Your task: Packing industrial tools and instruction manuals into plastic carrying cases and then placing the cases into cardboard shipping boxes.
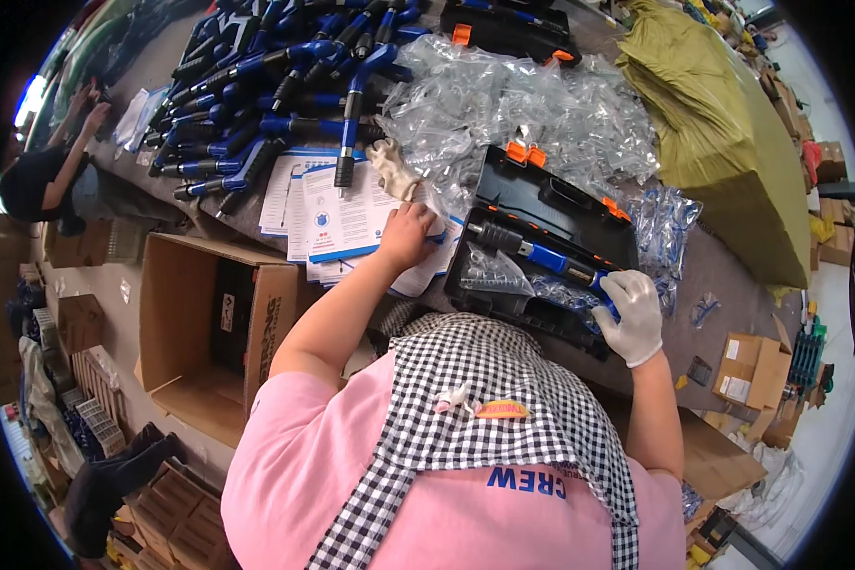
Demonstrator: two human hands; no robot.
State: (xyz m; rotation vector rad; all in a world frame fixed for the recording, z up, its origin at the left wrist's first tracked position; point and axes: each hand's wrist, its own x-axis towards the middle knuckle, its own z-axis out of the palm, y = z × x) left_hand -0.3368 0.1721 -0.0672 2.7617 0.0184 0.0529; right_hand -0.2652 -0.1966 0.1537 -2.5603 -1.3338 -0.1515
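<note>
My left hand [408, 236], bare, rests over the right side of a stack of printed sheets [340, 214]. Its fingers curl at a sheet's blue edge. My right hand [632, 318] wears a white glove and closes round the blue end of a long blue-and-black hand tool [549, 259]. That tool lies in an open black plastic case [489, 204] with orange latches. Below it in the case are clear bags of parts [497, 274]. A crumpled whitish glove [392, 171] lies just beyond my left hand.
Many similar blue-and-black tools [247, 104] are heaped at the far left. Clear plastic bags [532, 100] cover the middle of the table. A yellow-green wrapped bale [722, 133] stands at right. An open cardboard box [185, 323] is at my left; another person [57, 185] works beyond.
</note>
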